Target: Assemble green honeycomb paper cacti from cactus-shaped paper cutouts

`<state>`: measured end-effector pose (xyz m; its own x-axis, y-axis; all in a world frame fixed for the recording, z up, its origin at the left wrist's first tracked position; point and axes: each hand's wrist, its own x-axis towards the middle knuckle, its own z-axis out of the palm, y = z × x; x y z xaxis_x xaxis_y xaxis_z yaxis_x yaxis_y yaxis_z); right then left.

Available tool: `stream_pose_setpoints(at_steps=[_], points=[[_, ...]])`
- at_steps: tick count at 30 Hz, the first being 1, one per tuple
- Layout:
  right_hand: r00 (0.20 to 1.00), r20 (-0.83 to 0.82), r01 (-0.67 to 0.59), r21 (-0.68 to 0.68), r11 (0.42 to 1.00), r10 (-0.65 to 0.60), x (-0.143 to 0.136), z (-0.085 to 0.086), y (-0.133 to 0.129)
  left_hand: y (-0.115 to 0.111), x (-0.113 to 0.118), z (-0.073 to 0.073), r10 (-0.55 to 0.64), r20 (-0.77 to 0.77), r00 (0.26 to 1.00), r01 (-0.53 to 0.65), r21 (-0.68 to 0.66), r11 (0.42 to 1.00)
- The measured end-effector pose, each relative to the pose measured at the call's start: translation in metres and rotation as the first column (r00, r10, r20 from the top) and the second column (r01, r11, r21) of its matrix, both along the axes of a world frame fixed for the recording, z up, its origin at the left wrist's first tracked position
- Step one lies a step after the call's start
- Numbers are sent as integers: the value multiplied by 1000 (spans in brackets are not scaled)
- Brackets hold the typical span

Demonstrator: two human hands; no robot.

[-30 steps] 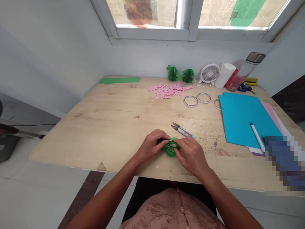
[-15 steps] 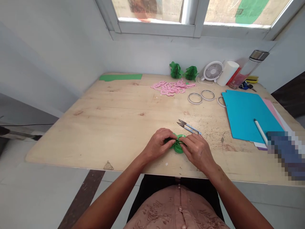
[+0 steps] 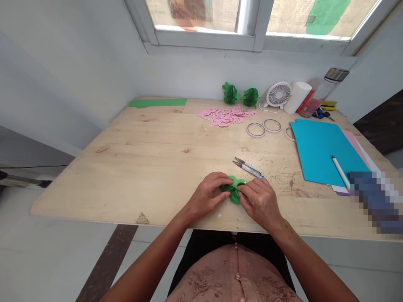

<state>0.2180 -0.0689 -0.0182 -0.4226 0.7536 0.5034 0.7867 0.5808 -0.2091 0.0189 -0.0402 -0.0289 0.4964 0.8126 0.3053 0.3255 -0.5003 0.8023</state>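
Observation:
Near the table's front edge, a layered green paper cutout (image 3: 234, 196) lies between my two hands. My left hand (image 3: 211, 191) grips its left side, thumb below and fingers above. On its right side my right hand (image 3: 258, 196) pinches an edge of the paper between thumb and fingertips. Part of the cutout is hidden under the fingers. Just beyond my right hand lie thread snips (image 3: 250, 168) with blue handles, their blades pointing to the far left.
Pink paper cutouts (image 3: 225, 116) lie in a pile farther back, before two green paper pieces (image 3: 231, 95). Rolls of tape (image 3: 255, 130), a small fan (image 3: 278, 95) and a glass bottle (image 3: 323, 94) stand or lie right of them. Blue sheets (image 3: 329, 151) carry a white pen (image 3: 341, 173).
My hands have moved slightly apart, and more of the green cutout's layers show between them. The view has shifted a little.

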Motion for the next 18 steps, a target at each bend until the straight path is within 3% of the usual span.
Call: stream_pose_setpoints(at_steps=[6, 12, 18], points=[[984, -180, -28, -212, 977, -10, 5, 6, -17, -16, 0, -8, 143, 1, 990, -143, -9, 990], [946, -288, 34, -375, 926, -151, 11, 10, -7, -19, 3, -9, 224, 18, 974, -224, 5, 975], [875, -413, -36, -578, 815, -254, 4, 8, 0, -26, 6, -10, 324, 72, 943, -324, -16, 946]])
